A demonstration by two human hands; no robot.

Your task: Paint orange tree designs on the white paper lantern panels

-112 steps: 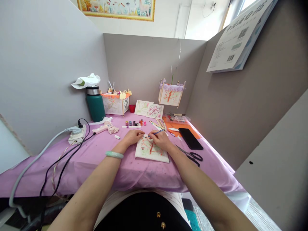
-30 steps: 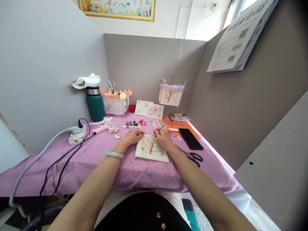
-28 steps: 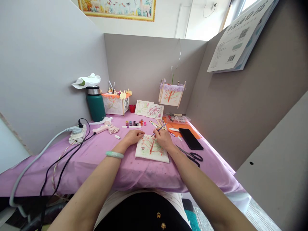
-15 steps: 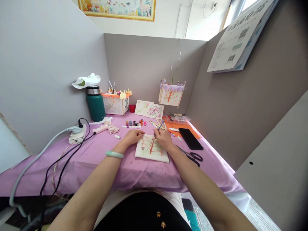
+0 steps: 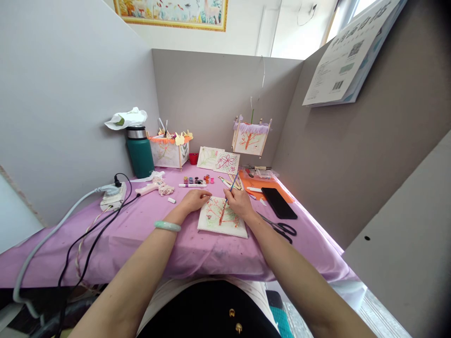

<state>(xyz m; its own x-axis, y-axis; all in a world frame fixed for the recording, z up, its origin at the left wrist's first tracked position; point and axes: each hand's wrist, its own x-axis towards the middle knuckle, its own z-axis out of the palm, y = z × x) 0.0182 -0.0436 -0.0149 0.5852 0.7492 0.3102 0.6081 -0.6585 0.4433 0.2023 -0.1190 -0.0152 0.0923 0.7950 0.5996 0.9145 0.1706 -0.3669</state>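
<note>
A white painted panel (image 5: 220, 225) lies on the table in front of me, with an orange-brown tree and green and red marks on it. My left hand (image 5: 194, 201), closed at the fingers, holds the panel's upper left corner; a pale green bangle circles that wrist. In my right hand (image 5: 240, 203) is a thin blue paintbrush (image 5: 234, 181), gripped like a pen, its tip down near the tree trunk. Beyond the hands stand small paint pots (image 5: 198, 180) with a white marker (image 5: 192, 185) before them.
Scissors (image 5: 282, 229) and a black phone (image 5: 279, 203) lie to the right, by an orange sheet (image 5: 287, 195). On the left are a pink glue gun (image 5: 150, 188), a power strip (image 5: 113, 199) with cables and a green bottle (image 5: 140, 152). A painted lantern (image 5: 251, 140) hangs at the back.
The brush in my right hand has swung slightly, its upper end now further left and more upright. My left hand and the panel look unmoved.
</note>
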